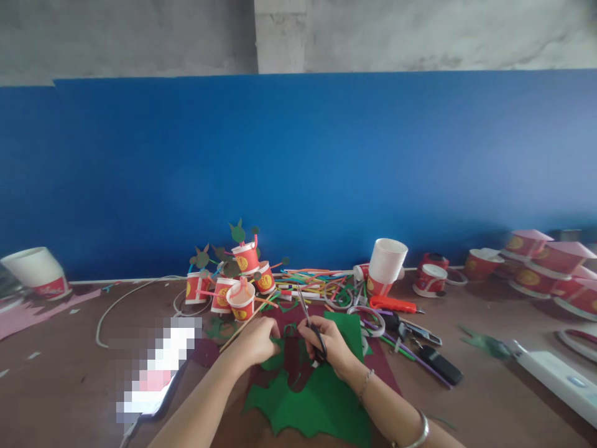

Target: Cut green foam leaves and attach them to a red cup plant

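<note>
My right hand is closed around a pair of scissors with black handles, the blades pointing up and away from me. My left hand lies just left of it, its fingers curled down toward the cut green paper scraps; whatever is in the fingertips is hidden. Beneath and between both hands lies dark red paper. A large green sheet with a jagged cut edge spreads in front of my wrists. A thin tan stick lies beside my left hand.
Red paper cups with straws and green cut-outs stand back left. Behind my hands lie colourful straws. A stack of cups, an orange-red tool and keys are to the right. A lit phone lies left.
</note>
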